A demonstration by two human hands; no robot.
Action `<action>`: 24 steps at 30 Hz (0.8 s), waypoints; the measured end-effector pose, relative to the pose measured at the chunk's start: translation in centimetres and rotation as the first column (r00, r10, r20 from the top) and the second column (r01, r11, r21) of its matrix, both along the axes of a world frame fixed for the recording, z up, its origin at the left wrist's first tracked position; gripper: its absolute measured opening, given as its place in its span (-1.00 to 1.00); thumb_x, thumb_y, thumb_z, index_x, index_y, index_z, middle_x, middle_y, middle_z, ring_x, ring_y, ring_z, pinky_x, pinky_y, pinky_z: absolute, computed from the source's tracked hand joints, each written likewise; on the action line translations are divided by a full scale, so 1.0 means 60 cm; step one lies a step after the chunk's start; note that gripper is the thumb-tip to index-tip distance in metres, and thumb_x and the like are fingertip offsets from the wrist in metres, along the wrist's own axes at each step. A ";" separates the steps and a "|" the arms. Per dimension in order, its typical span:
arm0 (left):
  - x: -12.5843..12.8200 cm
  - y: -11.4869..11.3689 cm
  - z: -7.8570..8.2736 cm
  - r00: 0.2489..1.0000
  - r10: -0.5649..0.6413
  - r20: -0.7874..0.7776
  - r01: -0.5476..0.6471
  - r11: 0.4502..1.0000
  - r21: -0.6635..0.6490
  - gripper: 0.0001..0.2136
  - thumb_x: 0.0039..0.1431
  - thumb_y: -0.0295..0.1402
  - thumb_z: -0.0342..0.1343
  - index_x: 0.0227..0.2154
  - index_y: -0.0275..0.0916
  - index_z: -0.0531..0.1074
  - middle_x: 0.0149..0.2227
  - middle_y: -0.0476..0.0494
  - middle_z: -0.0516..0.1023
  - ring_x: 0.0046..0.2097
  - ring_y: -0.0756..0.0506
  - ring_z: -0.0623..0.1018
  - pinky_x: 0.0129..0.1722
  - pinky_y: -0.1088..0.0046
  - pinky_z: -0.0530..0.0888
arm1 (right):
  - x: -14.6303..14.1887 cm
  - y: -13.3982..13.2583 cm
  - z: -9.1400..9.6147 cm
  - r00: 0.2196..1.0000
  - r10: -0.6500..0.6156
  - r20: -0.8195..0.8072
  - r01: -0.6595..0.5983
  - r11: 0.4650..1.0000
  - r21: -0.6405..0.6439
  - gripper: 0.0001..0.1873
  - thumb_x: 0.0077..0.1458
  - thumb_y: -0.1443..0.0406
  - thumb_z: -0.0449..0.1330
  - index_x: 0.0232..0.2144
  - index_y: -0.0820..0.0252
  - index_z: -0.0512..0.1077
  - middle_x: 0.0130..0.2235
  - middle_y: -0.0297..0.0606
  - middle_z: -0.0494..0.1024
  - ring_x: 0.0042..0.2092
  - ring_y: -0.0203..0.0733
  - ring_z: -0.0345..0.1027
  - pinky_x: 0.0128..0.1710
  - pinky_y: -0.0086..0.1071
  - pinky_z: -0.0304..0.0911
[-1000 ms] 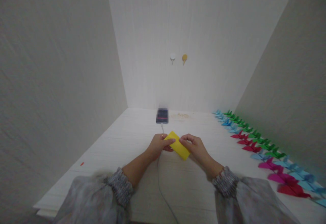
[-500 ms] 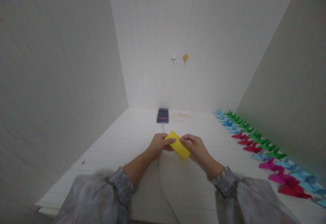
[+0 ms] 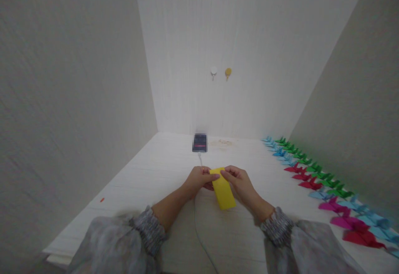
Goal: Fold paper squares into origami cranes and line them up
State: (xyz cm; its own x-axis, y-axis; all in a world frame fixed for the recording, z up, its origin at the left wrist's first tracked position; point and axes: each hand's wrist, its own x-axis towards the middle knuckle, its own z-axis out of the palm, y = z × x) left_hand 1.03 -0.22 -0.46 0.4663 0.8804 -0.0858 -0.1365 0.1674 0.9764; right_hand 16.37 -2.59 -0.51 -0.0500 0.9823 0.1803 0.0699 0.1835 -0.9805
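Observation:
A folded yellow paper strip (image 3: 223, 191) lies lengthwise between my hands, just above the white table (image 3: 149, 174). My left hand (image 3: 199, 179) pinches its far end from the left with thumb and fingers closed. From the right, my right hand (image 3: 239, 181) pinches the same far end, fingers curled over the paper. The near end of the strip points toward me and hangs free.
A small dark device (image 3: 200, 142) sits near the back wall, its cable (image 3: 199, 232) running toward me under my hands. A row of folded paper figures (image 3: 314, 178) in blue, green, red and pink lines the right wall. Two round hooks (image 3: 221, 72) are on the back wall.
The yellow strip has turned from a diagonal lie to pointing nearly straight toward me. Both hands have drawn closer together at its far end.

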 end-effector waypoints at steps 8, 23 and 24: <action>0.000 -0.002 0.006 0.991 0.079 0.111 -0.083 0.996 0.025 -0.71 -0.18 -0.19 0.16 -0.57 -0.36 0.33 -0.55 -0.13 0.47 -0.52 0.00 0.46 -0.49 0.48 0.39 | -0.008 -0.007 0.011 0.983 -0.038 -0.180 0.040 0.999 0.006 -0.76 -0.17 0.14 0.20 -0.60 0.22 0.37 -0.57 -0.35 0.41 -0.51 -0.29 0.24 -0.47 -0.41 0.17; 0.004 -0.005 0.013 0.997 0.056 0.049 -0.056 0.998 0.000 -0.71 -0.25 -0.21 0.21 -0.56 -0.38 0.37 -0.57 -0.12 0.48 -0.53 0.01 0.46 -0.45 0.44 0.42 | -0.020 -0.010 0.017 0.913 -0.159 -0.375 0.146 0.987 -0.063 -0.77 -0.25 0.18 0.25 -0.64 0.22 0.34 -0.62 -0.40 0.38 -0.59 -0.34 0.19 -0.56 -0.44 0.11; 0.004 -0.004 0.013 0.996 0.076 0.040 -0.076 0.997 0.003 -0.72 -0.26 -0.23 0.22 -0.57 -0.38 0.37 -0.59 -0.11 0.47 -0.54 0.01 0.46 -0.46 0.44 0.42 | -0.021 -0.011 0.017 0.913 -0.156 -0.377 0.145 0.988 -0.058 -0.77 -0.24 0.18 0.25 -0.64 0.22 0.34 -0.62 -0.40 0.38 -0.58 -0.34 0.19 -0.56 -0.44 0.11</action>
